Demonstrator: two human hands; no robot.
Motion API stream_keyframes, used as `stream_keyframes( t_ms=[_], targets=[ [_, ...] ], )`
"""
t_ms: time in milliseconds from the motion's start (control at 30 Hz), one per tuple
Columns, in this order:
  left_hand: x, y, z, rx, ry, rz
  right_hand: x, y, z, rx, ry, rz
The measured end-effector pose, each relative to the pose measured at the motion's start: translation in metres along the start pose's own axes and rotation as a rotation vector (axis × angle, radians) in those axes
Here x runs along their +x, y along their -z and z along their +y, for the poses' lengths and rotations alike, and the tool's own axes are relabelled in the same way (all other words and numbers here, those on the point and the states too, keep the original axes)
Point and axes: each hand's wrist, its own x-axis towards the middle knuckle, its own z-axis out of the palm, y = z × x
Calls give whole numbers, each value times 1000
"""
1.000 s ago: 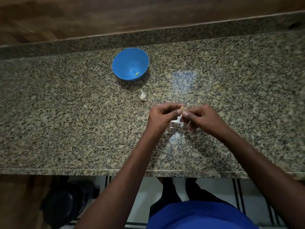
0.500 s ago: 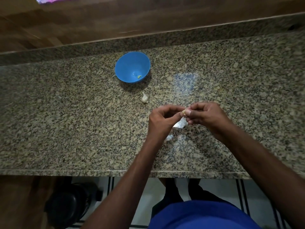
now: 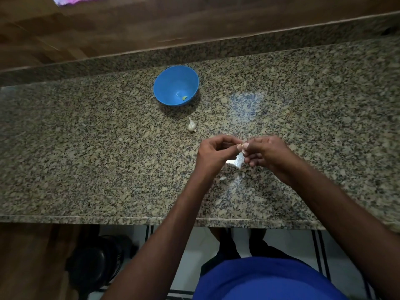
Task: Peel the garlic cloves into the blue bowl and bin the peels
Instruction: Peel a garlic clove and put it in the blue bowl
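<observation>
Over the speckled granite counter, your left hand and right hand meet, fingers of both curled and pinching one small garlic clove between their tips. Papery white peels lie on the stone just beneath them. Farther back sits the round, smooth blue bowl, with one pale peeled clove inside. A whitish unpeeled garlic piece rests between bowl and hands.
</observation>
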Motion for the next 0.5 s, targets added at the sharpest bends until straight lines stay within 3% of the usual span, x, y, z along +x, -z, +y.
stream_keyframes(
  t_ms=[267,500],
  targets=[
    [2,-1,-2,115,-65,-16,4,-2,1,104,-136,82],
    [8,5,-2,116,-16,-39,7,2,2,172,-173,-23]
  ],
)
